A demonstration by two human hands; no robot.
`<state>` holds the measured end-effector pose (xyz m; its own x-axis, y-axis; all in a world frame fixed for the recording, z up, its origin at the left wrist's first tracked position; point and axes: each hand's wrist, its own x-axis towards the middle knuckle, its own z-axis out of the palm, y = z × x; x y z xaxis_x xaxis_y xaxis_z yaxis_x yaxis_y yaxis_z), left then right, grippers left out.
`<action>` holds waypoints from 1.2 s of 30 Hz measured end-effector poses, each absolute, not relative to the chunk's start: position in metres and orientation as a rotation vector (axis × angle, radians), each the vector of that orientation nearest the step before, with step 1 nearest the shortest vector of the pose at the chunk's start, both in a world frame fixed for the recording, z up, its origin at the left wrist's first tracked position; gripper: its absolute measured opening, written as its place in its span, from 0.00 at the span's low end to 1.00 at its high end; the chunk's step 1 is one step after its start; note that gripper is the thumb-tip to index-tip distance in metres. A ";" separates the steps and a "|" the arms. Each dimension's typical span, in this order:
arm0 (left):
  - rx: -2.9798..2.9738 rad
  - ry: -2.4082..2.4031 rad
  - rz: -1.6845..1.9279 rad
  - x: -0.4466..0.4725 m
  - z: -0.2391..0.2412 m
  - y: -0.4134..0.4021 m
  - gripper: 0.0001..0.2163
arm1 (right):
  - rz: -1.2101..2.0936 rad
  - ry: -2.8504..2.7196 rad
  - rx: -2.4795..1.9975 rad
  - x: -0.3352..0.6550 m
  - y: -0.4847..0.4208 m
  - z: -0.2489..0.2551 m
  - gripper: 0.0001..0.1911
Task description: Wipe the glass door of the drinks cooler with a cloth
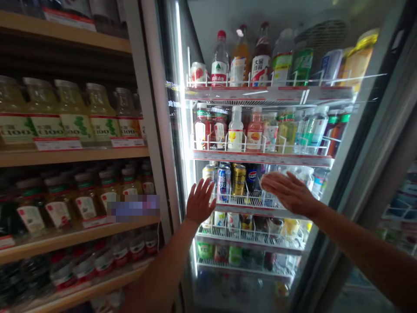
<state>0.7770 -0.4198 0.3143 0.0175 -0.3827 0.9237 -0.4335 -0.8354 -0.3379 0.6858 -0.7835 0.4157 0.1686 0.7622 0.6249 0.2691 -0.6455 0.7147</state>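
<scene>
- Because the left hand is held with fingers spread and the right hand flat, fingers together and thumb raised, nothing appears to be gripped by either.
- At the centre of the frame, between the hands, a blue-and-white can, a gold can and a dark blue can are seen on the cooler's middle shelf.
- If either hand were swept sideways there, a can might be toppled, since all are packed closely.
- Fingers might also be bumped if glass stands before the cans, as is hinted by white streaks; whether any surface is touched cannot be told.
- Upper centre, orange drink is held in a bottle; the cans' contents are hidden.
- Left of the frame, pale yellow liquid is contained in wide-capped bottles, and amber liquid in smaller bottles below.
</scene>
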 end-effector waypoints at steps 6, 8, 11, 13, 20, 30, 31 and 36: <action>2.228 -0.877 1.970 0.778 0.313 -0.420 0.35 | 2.139 0.451 2.096 0.682 -0.819 0.415 0.32; 2.216 -0.871 1.956 0.779 0.312 -0.421 0.35 | 1.989 0.556 2.184 0.676 -0.815 0.379 0.34; 2.219 -0.874 1.926 0.779 0.312 -0.421 0.36 | 1.445 0.954 2.252 0.666 -0.810 0.329 0.34; 2.230 -0.880 1.918 0.779 0.312 -0.421 0.36 | 1.415 0.915 2.262 0.664 -0.817 0.322 0.34; 2.246 -0.863 1.942 0.778 0.311 -0.422 0.35 | 1.757 0.610 2.282 0.668 -0.816 0.322 0.37; 2.242 -0.864 1.953 0.777 0.311 -0.423 0.35 | 1.859 0.643 2.374 0.693 -0.722 0.337 0.35; 2.230 -0.871 1.963 0.777 0.311 -0.423 0.34 | 1.792 0.717 2.382 0.694 -0.715 0.330 0.33; 2.229 -0.872 1.990 0.776 0.312 -0.423 0.33 | 1.443 1.101 2.359 0.694 -0.684 0.317 0.31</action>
